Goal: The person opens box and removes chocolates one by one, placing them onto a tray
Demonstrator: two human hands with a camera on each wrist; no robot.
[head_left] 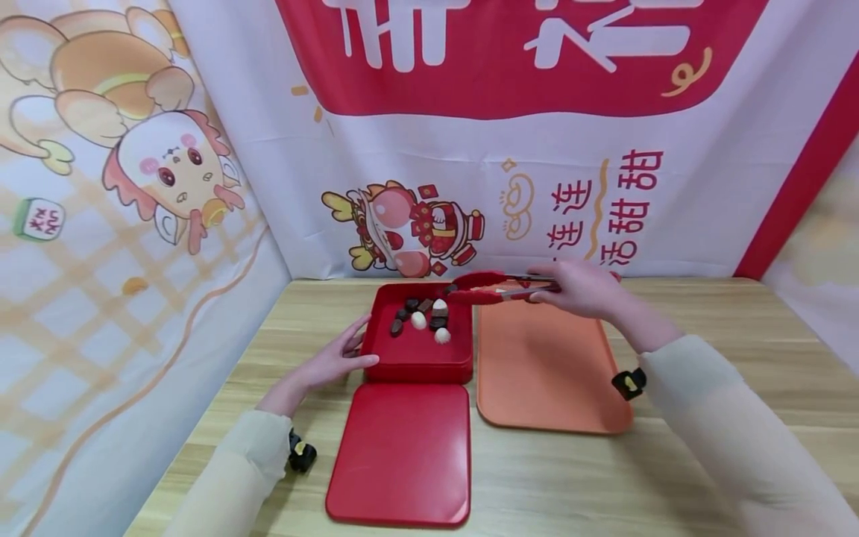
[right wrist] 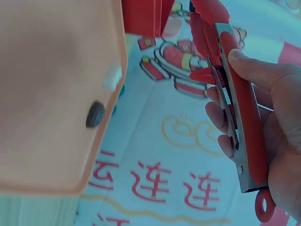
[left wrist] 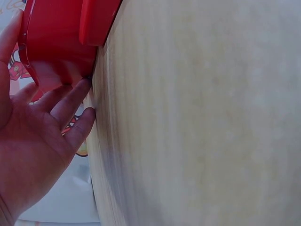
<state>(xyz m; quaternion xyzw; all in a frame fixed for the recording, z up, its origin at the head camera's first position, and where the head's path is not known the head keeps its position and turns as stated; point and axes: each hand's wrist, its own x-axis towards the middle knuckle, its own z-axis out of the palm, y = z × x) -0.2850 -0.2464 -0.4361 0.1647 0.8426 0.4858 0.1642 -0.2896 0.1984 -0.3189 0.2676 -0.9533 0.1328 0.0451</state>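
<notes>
My right hand [head_left: 580, 287] grips red-and-steel kitchen tongs [right wrist: 242, 108], which reach left over the back of a square red box [head_left: 419, 354]. A small dark chocolate [head_left: 451, 288] shows between the tips of the tongs. Inside the box lie several chocolates, dark, brown and white, among them a white one [head_left: 419, 321] near the middle. My left hand [head_left: 335, 354] rests against the box's left side, fingers extended along the wall [left wrist: 61, 42] and thumb by the near corner. An orange tray [head_left: 546, 373] sits right of the box; a white piece [right wrist: 112, 77] and a dark chocolate [right wrist: 95, 114] lie along its far edge.
A flat red lid [head_left: 403, 455] lies on the wooden table [head_left: 537, 485] in front of the box. Printed cloth [head_left: 416, 149] hangs behind the table, and another patterned cloth [head_left: 121, 298] stands along the left side.
</notes>
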